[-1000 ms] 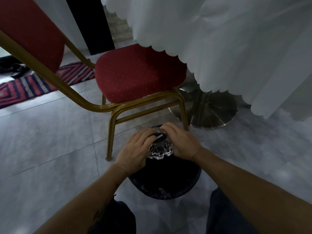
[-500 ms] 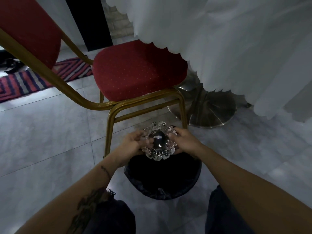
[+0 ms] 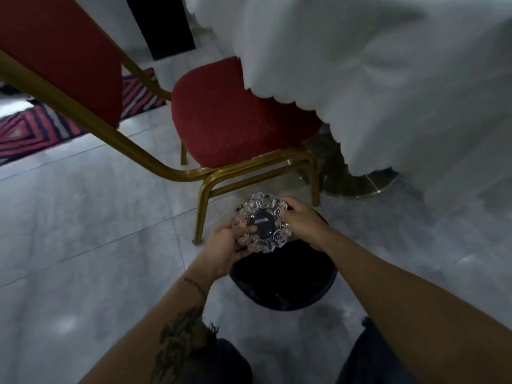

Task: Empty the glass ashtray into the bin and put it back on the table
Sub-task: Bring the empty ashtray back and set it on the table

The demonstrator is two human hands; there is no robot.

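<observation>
Both forearms are reaching forward and down from the bottom edge, over the person's knees. The bin (image 3: 282, 278) is standing on the floor tiles directly beneath the hands, dark inside; its contents cannot be made out. The left hand (image 3: 224, 245) is gripping the ashtray (image 3: 261, 223) at its near-left rim, fingers curled under it. The right hand (image 3: 300, 218) is gripping the far-right rim. The ashtray is being held above the bin's far edge, its hollow facing the camera and appearing empty. A two-handed hold is judged sensible, since scalloped glass is heavy and slippery, and keeping it over the bin would catch any last ash.

Beyond, a chair (image 3: 235, 120) is standing with its gold leg just behind the bin. The tablecloth (image 3: 374, 79) is hanging over the table, upper right, above a metal base (image 3: 346, 178).

Against the earliest frame, the ashtray is now turned hollow-up rather than tipped down with hands covering it. It is also sitting slightly higher. Emptying is judged done; the return to the table remains.
</observation>
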